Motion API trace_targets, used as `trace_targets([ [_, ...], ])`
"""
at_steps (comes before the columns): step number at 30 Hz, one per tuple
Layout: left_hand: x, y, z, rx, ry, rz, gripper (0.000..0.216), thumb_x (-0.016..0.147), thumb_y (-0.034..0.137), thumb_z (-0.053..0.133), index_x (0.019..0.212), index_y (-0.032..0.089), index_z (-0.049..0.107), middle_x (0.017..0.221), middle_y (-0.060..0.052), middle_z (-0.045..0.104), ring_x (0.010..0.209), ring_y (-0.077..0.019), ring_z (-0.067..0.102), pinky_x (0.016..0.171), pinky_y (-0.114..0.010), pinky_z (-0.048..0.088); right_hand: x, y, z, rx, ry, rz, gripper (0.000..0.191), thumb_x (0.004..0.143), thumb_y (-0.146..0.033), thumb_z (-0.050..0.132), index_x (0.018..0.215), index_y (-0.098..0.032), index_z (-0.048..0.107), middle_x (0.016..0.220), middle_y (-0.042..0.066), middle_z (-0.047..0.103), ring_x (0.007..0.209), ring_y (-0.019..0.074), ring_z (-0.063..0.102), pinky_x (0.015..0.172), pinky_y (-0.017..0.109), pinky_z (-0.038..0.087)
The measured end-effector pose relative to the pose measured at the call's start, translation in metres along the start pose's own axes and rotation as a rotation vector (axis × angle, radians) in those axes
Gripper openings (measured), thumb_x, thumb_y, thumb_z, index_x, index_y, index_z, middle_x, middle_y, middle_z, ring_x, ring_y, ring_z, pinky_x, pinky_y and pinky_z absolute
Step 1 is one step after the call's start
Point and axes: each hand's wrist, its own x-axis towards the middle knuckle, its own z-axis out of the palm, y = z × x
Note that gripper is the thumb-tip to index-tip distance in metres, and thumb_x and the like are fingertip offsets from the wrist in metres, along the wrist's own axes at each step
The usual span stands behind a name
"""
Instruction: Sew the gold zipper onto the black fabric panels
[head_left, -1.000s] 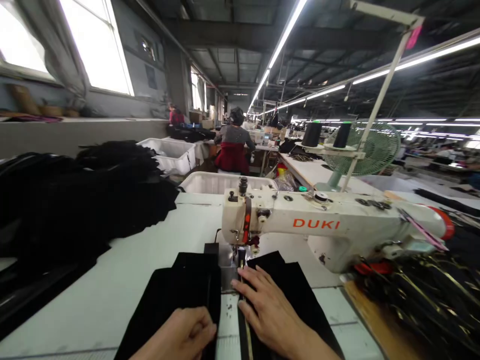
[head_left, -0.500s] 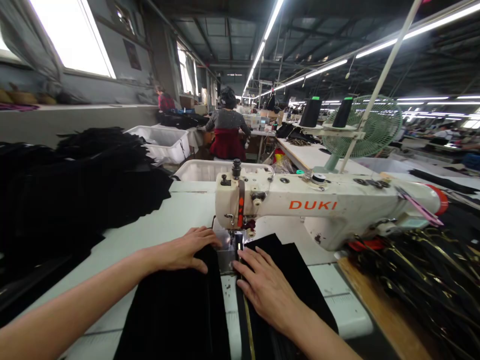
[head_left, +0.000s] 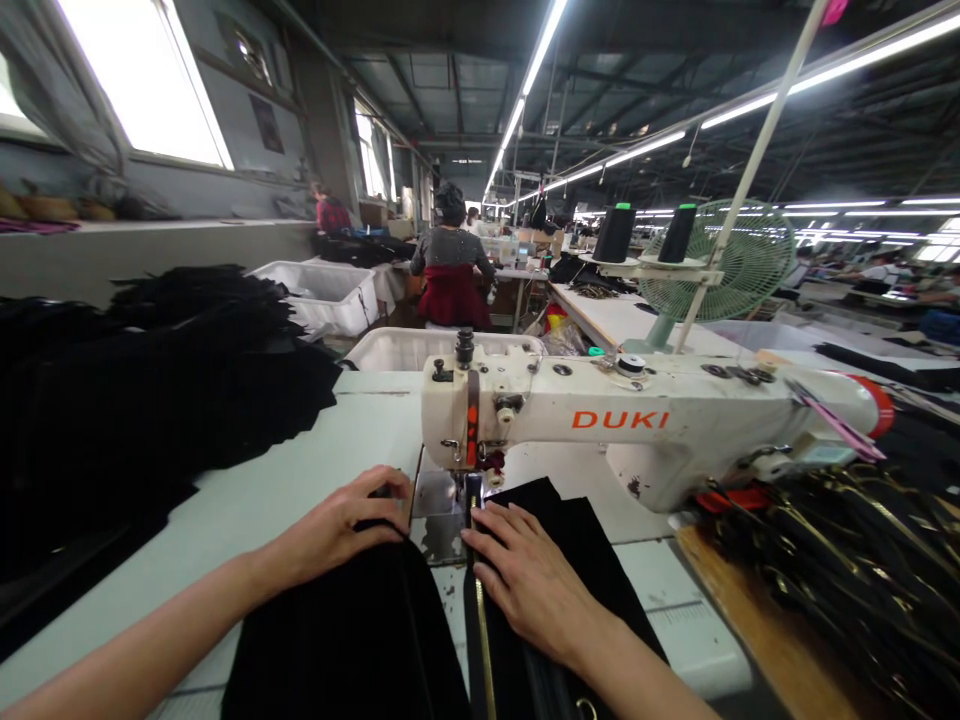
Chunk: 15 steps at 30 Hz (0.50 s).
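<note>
My left hand (head_left: 364, 520) has its fingers bent and drawn toward the thumb at the far edge of a black fabric panel (head_left: 345, 640), left of the needle. The fingertips are partly hidden. My right hand (head_left: 529, 575) lies flat, fingers stretched, over a black zipper with gold teeth (head_left: 480, 620) and a second black fabric piece (head_left: 592, 540). The zipper's far end runs under the presser foot of the white sewing machine (head_left: 547, 405). A bare strip of the machine's bed separates the left panel from the zipper.
A tall pile of black fabric pieces (head_left: 150, 390) covers the left of the table. On the right, many gold-toothed zippers (head_left: 840, 560) lie heaped beside a wooden board (head_left: 750, 610). White bins (head_left: 322, 295), a fan (head_left: 720, 260) and a seated person (head_left: 454, 260) are beyond.
My left hand has moved left and its fingers have curled, drawing the left panel's far edge away from the needle. My right hand stays on the zipper. The view has shifted slightly.
</note>
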Motion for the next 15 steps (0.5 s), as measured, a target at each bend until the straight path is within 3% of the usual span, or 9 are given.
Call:
trace_targets([
  [3, -0.009, 0.004, -0.002, 0.007, 0.126, -0.003, 0.017, 0.095, 0.023, 0.057, 0.09, 0.026, 0.073, 0.116, -0.003, 0.053, 0.11, -0.0197, 0.053, 0.097, -0.028, 0.041, -0.002, -0.021, 0.0, 0.008, 0.116, 0.048, 0.033, 0.096, -0.014, 0.052, 0.127, -0.022, 0.057, 0.135, 0.009, 0.057, 0.123, 0.0265, 0.054, 0.105, 0.046, 0.048],
  [6, -0.016, 0.011, -0.006, 0.023, 0.21, 0.017, 0.015, 0.094, 0.022, 0.059, 0.09, 0.026, 0.072, 0.105, -0.002, 0.052, 0.102, -0.0179, 0.054, 0.091, -0.027, 0.043, -0.004, -0.047, 0.005, 0.133, 0.239, 0.109, 0.029, 0.087, -0.019, 0.066, 0.115, -0.023, 0.058, 0.109, 0.004, 0.065, 0.096, 0.0217, 0.066, 0.081, 0.032, 0.057],
  [8, -0.021, 0.016, -0.007, 0.02, 0.255, 0.04, 0.013, 0.093, 0.021, 0.061, 0.089, 0.027, 0.072, 0.097, -0.001, 0.05, 0.095, -0.0163, 0.054, 0.086, -0.027, 0.044, -0.004, -0.061, 0.016, 0.164, 0.322, 0.11, 0.029, 0.078, -0.02, 0.075, 0.1, -0.024, 0.057, 0.092, -0.001, 0.065, 0.078, 0.0185, 0.067, 0.063, 0.026, 0.054],
  [10, -0.026, 0.022, -0.009, -0.001, 0.287, 0.042, 0.011, 0.091, 0.018, 0.064, 0.086, 0.026, 0.07, 0.094, 0.0, 0.05, 0.088, -0.0146, 0.054, 0.08, -0.025, 0.044, -0.004, -0.07, 0.028, 0.124, 0.416, 0.091, 0.025, 0.075, -0.015, 0.071, 0.087, -0.025, 0.052, 0.077, -0.004, 0.062, 0.063, 0.0163, 0.064, 0.051, 0.027, 0.048],
  [13, -0.033, 0.03, -0.015, -0.062, 0.275, 0.051, 0.013, 0.089, 0.014, 0.065, 0.08, 0.023, 0.063, 0.091, 0.001, 0.056, 0.086, -0.0142, 0.055, 0.077, -0.026, 0.044, -0.004, -0.079, 0.039, 0.077, 0.487, 0.075, 0.022, 0.078, -0.009, 0.061, 0.082, -0.025, 0.047, 0.074, -0.004, 0.06, 0.062, 0.0162, 0.062, 0.052, 0.027, 0.045],
  [15, -0.036, 0.034, -0.02, -0.085, 0.242, 0.082, 0.016, 0.091, 0.011, 0.062, 0.08, 0.023, 0.058, 0.092, 0.003, 0.063, 0.095, -0.0159, 0.058, 0.086, -0.03, 0.043, -0.005, -0.084, 0.039, 0.131, 0.496, 0.122, 0.021, 0.08, -0.014, 0.063, 0.089, -0.025, 0.049, 0.079, -0.002, 0.06, 0.066, 0.0165, 0.064, 0.056, 0.026, 0.047],
])
